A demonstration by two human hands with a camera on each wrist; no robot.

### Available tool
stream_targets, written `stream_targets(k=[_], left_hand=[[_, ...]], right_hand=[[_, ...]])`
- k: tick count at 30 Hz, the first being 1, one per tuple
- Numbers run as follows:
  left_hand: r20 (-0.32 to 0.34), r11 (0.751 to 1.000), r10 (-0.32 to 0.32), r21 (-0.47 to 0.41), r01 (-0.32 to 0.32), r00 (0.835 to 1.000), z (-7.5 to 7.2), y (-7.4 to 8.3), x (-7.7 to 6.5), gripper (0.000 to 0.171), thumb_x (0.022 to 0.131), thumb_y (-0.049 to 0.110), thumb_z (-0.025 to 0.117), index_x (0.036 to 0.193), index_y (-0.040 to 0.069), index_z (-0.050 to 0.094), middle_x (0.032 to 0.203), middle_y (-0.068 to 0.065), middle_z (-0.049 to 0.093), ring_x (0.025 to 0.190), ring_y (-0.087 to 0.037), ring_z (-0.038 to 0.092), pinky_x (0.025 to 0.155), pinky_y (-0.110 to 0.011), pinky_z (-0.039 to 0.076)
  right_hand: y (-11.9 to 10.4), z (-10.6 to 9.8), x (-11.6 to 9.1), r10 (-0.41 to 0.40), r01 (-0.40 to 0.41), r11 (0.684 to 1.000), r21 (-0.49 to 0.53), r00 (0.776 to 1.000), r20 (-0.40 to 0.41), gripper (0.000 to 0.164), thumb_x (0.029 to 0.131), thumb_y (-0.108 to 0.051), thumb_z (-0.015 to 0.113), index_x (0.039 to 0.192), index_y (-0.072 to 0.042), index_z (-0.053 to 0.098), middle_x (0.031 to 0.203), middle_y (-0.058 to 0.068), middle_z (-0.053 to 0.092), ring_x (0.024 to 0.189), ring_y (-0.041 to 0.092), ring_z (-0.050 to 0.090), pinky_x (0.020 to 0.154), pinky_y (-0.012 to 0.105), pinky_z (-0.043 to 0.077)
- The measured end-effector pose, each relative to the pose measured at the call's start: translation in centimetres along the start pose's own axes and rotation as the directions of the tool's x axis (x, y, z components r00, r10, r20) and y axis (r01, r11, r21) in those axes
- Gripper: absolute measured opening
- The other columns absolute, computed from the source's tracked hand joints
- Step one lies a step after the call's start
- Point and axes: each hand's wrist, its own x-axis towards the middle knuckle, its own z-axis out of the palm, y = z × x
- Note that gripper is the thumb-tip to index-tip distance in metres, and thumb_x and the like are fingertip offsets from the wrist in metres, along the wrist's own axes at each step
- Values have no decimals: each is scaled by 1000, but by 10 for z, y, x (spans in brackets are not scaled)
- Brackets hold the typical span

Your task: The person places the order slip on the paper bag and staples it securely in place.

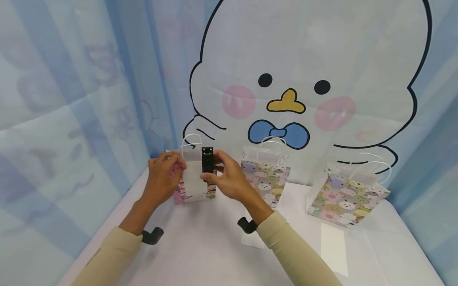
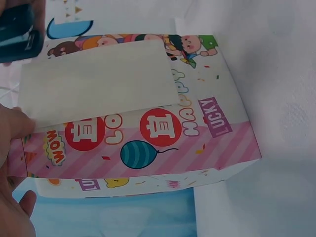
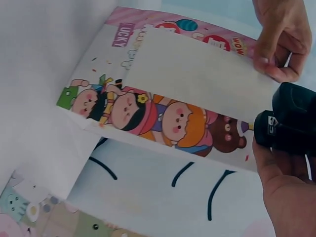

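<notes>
Pink-and-white paper gift bag with cartoon children and twisted white handles (image 2: pixel 160 126), standing upright at the left of the three-bag row on the white-covered table (image 1: pixel 200 246), near the backdrop curtain (image 1: pixel 293 51). Blank off-white rectangular paper strip (image 1: pixel 195 180) set lengthwise against the bag's front, upper end near the rim. Left hand (image 1: pixel 162 174) at the strip's upper left corner, thumb and fingers curled in, apparently pinching strip and rim together. Right hand (image 1: pixel 230 178) gripping a small black stapler (image 1: pixel 207 163) between thumb and fingers, upright at the strip's upper right corner. Contact of the stapler's jaws with the rim: cannot tell. Status, by judgement: strip positioned and steadied; stapler brought to the edge; fastening at the rim probably the step in hand. Presence of any driven staple: cannot tell. Outstanding, by judgement: completion of the fastening, then release of the bag. Animal-print paper bag in the middle (image 1: pixel 266 184), partly hidden behind the right hand, and matching animal-print bag at the right (image 1: pixel 347 196): no strip visible on either front. Loose white strip (image 1: pixel 334 249) lying before the right bag; second loose strip (image 1: pixel 252 240) partly covered by the right forearm.
</notes>
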Motion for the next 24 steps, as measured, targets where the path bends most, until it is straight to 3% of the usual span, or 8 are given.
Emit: stream_targets(k=[10, 17, 24], left_hand=[[31, 1000, -23, 23, 22, 999, 1, 1, 0, 9, 98, 5, 73, 97, 11, 66, 118, -15, 78, 132, -37, 56, 103, -59, 32], [29, 1000, -8, 12, 8, 1000, 1, -1, 1, 10, 98, 5, 72, 97, 12, 65, 118, -14, 78, 132, -35, 57, 103, -58, 33], [14, 999, 15, 28, -16, 1000, 1, -3, 1, 9, 97, 5, 72, 98, 12, 66, 121, -13, 78, 131, -35, 59, 102, -60, 35]], right_hand=[[-9, 6, 24, -75, 74, 995, 63, 997, 20, 53, 95, -19, 80, 141, -12, 55, 132, 11, 65, 133, 31, 64, 118, 51, 48], [-9, 11, 37, -109, 109, 994, 14, 991, 72, 49, 96, -17, 78, 139, -11, 55, 133, 9, 66, 133, 27, 65, 118, 41, 48], [-4, 17, 43, -63, 66, 998, -23, 992, 114, 55, 95, -17, 79, 142, -13, 53, 139, 10, 66, 135, 29, 65, 115, 45, 51]])
